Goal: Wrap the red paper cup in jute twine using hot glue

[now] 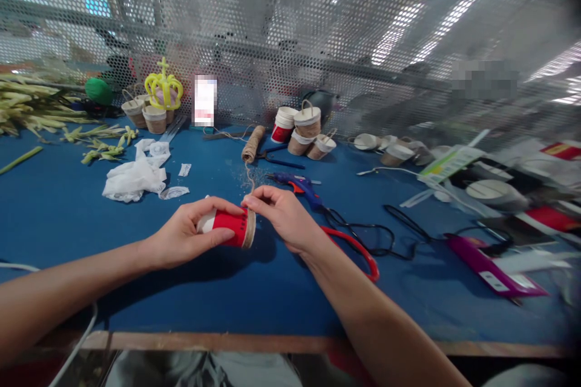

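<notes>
My left hand (190, 231) is closed around a red and white paper cup (227, 227) lying on its side, held a little above the blue table. Several turns of brown twine (249, 230) circle one end of the cup. Beside that end, my right hand (281, 214) pinches the twine between thumb and forefinger. From there the strand runs away from me to a twine roll (253, 144) on the table. A blue hot glue gun (299, 187) lies just beyond my right hand.
Twine-wrapped cups (307, 124) stand at the back against a perforated metal screen. White lace fabric (134, 175) lies left, near green stalks (40, 100). Black pliers (281, 157), a red tube (363, 251), cables and a purple power strip (492, 266) are to the right.
</notes>
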Demonstrator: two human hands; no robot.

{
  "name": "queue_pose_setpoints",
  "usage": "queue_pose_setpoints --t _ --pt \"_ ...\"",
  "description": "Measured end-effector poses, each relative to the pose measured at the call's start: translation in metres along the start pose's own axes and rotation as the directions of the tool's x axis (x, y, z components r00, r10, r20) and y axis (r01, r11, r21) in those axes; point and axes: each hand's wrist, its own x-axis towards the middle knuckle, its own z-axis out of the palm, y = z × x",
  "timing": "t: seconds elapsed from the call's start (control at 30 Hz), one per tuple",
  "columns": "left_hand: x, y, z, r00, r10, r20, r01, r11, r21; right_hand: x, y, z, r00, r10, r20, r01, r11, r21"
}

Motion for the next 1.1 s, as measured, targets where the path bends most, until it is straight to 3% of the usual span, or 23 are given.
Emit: queue_pose_setpoints --t 0.17,0.33,0.4,0.5,0.7,1.1 --pt "0.000 0.001 -0.001 0.998 -0.069 0.003 0.069 0.991 -0.113 0.002 0.003 0.000 1.000 0.006 0.012 -0.005 0.996 -0.087" --pt "0.007 -0.002 -0.001 0.974 -0.223 -0.045 0.187 0.896 -0.402 0.010 0.009 -0.006 0.995 -0.069 -0.071 0.036 0.918 -0.394" --pt "0.011 -0.004 -0.001 0.946 -0.307 -0.102 0.213 0.828 -0.520 0.010 0.008 -0.009 0.986 -0.100 -0.132 0.041 0.921 -0.387" --pt "0.015 -0.008 -0.002 0.910 -0.385 -0.156 0.219 0.763 -0.608 0.006 0.002 -0.008 0.987 -0.108 -0.115 0.069 0.953 -0.296" --pt "0.016 -0.009 -0.001 0.902 -0.386 -0.191 0.210 0.781 -0.588 -0.004 -0.005 0.005 0.991 -0.117 0.071 0.132 0.952 -0.277" --pt "0.014 -0.006 0.003 0.913 -0.319 -0.256 0.202 0.896 -0.394 -0.008 -0.008 0.012 0.997 -0.074 0.025 0.078 0.951 -0.299"
